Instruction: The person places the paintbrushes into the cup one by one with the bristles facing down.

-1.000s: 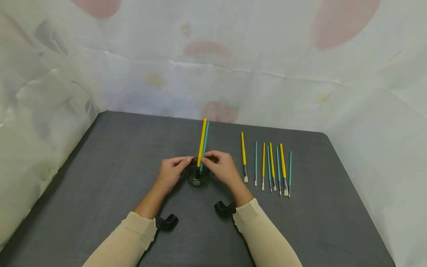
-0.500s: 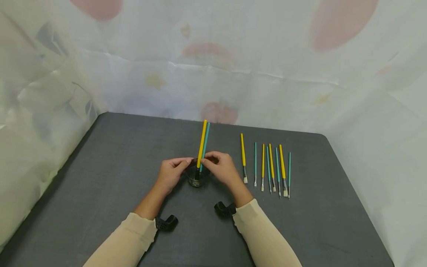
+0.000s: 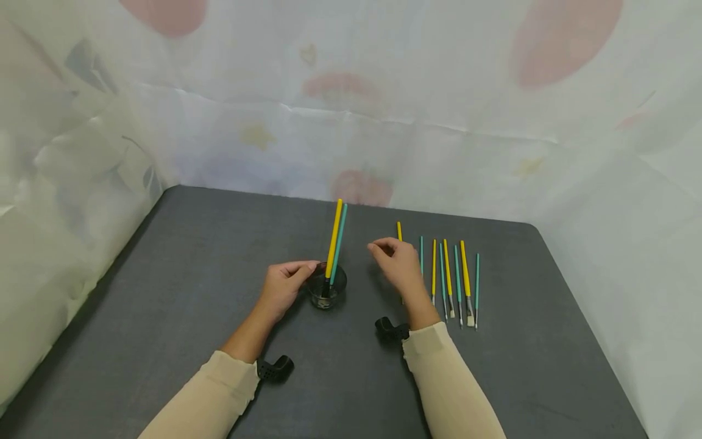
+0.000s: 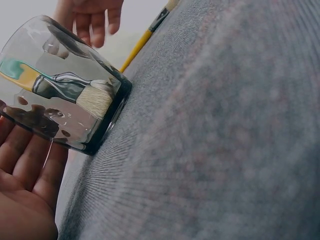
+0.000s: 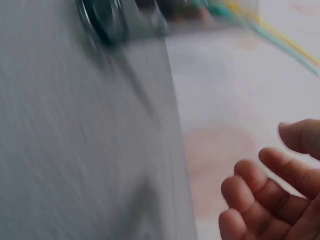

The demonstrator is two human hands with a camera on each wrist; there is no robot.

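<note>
A small clear glass (image 3: 327, 291) stands mid-table with a yellow brush (image 3: 333, 239) and a teal brush (image 3: 339, 242) upright in it, bristles down. My left hand (image 3: 304, 274) cups the glass from the left, thumb at its rim; in the left wrist view its fingers (image 4: 27, 162) lie against the glass (image 4: 60, 85), with the bristles (image 4: 94, 101) showing through. My right hand (image 3: 384, 249) hovers with loosely curled fingers, holding nothing, over a yellow brush (image 3: 399, 230) lying on the table. The right wrist view is blurred, showing its fingers (image 5: 270, 195) and the glass (image 5: 115, 20).
Several yellow and teal brushes (image 3: 455, 280) lie in a row right of my right hand on the dark grey table (image 3: 192, 256). Pale patterned cloth (image 3: 351, 122) walls the back and both sides. Black wrist cameras (image 3: 274, 367) hang under both sleeves.
My right hand has let go of the brushes in the glass and moved right, over the nearest yellow brush in the row. The left hand has stayed at the glass.
</note>
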